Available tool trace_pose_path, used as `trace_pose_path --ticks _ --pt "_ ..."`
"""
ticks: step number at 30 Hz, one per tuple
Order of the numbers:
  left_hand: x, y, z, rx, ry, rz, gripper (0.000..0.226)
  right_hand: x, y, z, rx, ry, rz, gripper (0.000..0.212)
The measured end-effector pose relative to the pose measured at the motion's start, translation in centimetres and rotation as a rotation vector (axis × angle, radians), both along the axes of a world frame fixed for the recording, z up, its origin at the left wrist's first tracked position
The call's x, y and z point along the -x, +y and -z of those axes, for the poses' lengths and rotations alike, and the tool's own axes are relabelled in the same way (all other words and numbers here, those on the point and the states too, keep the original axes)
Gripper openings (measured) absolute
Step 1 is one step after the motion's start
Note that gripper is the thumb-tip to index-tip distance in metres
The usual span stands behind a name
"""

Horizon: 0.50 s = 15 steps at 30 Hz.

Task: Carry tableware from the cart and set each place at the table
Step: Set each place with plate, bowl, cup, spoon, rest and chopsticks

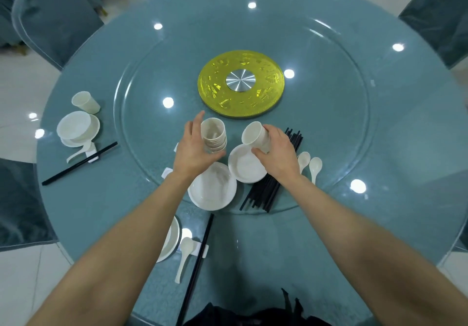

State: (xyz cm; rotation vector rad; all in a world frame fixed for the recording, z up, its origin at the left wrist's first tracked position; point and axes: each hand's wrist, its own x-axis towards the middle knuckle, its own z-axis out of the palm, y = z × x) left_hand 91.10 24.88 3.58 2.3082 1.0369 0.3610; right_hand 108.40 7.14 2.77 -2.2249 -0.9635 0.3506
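My left hand point(193, 151) grips a stack of white cups point(214, 134) on the glass turntable point(329, 128). My right hand point(277, 152) holds a single white cup point(254, 135), tilted with its mouth to the left, just above a stack of small plates point(244, 167). A white bowl point(211, 189) sits below the cup stack. A bundle of black chopsticks point(268, 191) lies under my right wrist, with two white spoons point(310, 162) to its right.
A place at the left holds a cup point(84, 101), bowl on plate point(77, 127), spoon and chopsticks point(78, 163). A near place has a plate point(172, 239), spoon point(184, 254) and chopsticks point(196, 265). A gold disc point(240, 84) marks the centre. Covered chairs point(53, 19) ring the table.
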Motion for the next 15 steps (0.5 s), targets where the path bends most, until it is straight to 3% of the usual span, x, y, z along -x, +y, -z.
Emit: trace_pose_path --ticks 9,15 --pt "4.5 -2.2 -3.6 -0.152 -0.178 0.014 0.084 5.6 0.3 -2.1 -0.053 -0.049 -0.107 0.060" --pt "8.8 -3.1 -3.5 -0.108 -0.186 0.058 0.070 11.0 1.8 -1.4 -0.048 -0.031 -0.229 0.062"
